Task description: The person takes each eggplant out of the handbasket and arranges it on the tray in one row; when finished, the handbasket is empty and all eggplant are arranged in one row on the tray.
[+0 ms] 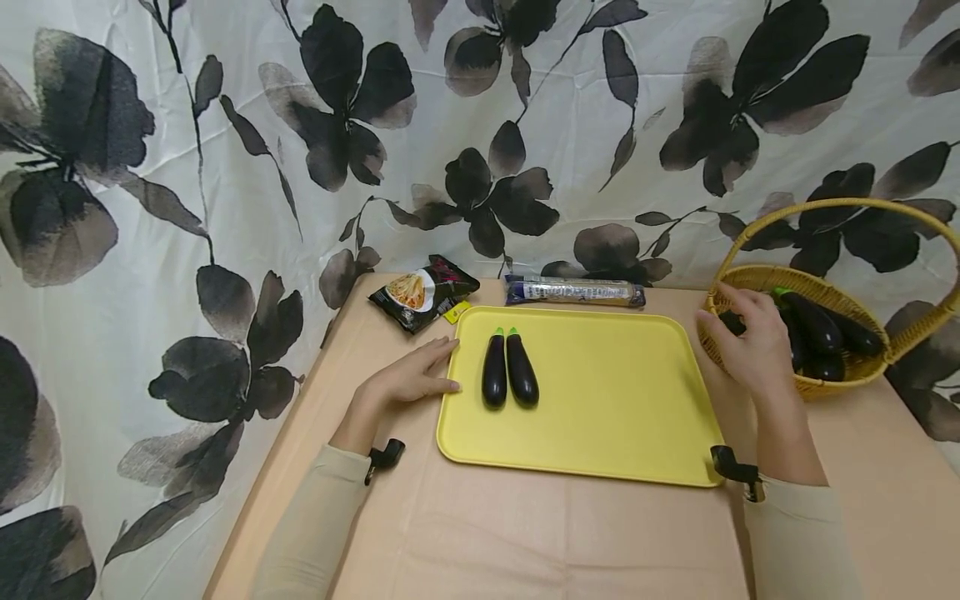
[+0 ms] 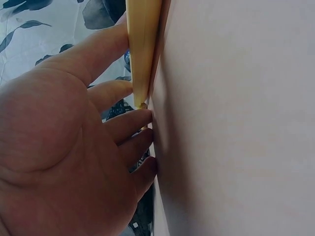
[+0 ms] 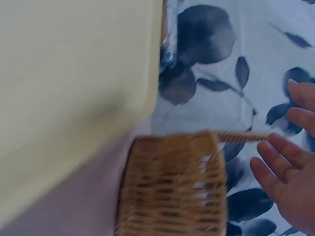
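Two dark eggplants [image 1: 494, 371] lie side by side on the left part of a yellow tray [image 1: 615, 400], green stem ends pointing to the back. My left hand [image 1: 408, 375] touches the tray's left edge with extended fingers; in the left wrist view the thumb and fingertips [image 2: 142, 172] meet the tray side and the table. Over the left rim of a wicker basket [image 1: 832, 387] is my right hand [image 1: 757, 342], its fingers loosely extended and holding nothing visible. Several more eggplants [image 1: 817, 325] lie inside the basket, partly hidden by that hand.
Behind the tray lie a black snack bag [image 1: 423, 292] and a long blue-and-clear packet [image 1: 573, 291]. The basket's tall handle [image 1: 847, 202] arches above its opening. A floral curtain [image 1: 450, 125] hangs behind the wooden table [image 1: 525, 533].
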The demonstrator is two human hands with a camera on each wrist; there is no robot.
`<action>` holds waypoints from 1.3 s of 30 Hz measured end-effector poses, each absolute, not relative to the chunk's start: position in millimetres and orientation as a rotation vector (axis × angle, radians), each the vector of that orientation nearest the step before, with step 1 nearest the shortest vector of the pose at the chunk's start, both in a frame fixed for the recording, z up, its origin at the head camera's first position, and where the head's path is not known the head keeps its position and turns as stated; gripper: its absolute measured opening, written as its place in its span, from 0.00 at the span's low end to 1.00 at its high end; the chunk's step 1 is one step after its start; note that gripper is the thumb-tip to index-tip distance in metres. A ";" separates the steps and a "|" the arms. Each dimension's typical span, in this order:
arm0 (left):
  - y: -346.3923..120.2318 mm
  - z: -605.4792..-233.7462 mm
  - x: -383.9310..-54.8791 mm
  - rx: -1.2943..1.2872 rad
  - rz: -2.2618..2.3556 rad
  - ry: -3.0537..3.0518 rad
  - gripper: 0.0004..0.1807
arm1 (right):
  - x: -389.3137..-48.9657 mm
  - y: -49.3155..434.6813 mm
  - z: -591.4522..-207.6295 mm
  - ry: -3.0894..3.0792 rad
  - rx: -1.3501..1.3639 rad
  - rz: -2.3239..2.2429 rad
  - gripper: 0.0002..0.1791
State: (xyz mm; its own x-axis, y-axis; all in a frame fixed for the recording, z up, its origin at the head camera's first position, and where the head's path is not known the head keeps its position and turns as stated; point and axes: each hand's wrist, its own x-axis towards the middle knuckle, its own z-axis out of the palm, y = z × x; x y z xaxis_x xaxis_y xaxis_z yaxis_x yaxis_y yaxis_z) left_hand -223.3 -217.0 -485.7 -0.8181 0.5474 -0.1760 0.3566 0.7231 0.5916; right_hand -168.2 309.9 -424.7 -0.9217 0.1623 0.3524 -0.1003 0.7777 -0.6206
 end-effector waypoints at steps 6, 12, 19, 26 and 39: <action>-217.0 -486.9 -223.9 0.692 0.784 2.590 0.50 | -172.5 341.2 -433.7 -2.594 -0.116 0.900 0.33; -217.5 -486.6 -222.4 0.689 0.788 2.587 0.50 | -176.2 375.6 -436.8 -2.660 -0.244 0.856 0.35; -218.6 -486.1 -221.3 0.689 0.804 2.593 0.50 | -183.5 404.9 -431.8 -2.727 -0.327 0.756 0.35; -217.4 -486.8 -221.4 0.681 0.812 2.589 0.50 | -189.1 426.3 -433.3 -2.781 -0.289 0.673 0.32; -216.8 -485.7 -221.9 0.683 0.815 2.589 0.50 | -200.1 446.7 -431.5 -2.994 -0.264 0.633 0.32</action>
State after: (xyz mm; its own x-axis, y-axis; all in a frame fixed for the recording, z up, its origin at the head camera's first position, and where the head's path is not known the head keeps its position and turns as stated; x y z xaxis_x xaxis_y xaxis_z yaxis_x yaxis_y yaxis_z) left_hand -221.9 -216.8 -485.7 -0.8262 0.5363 -0.1728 0.3406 0.7197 0.6050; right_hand -200.1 446.7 -431.5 -0.9828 0.1818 0.0329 0.1530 0.9004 -0.4073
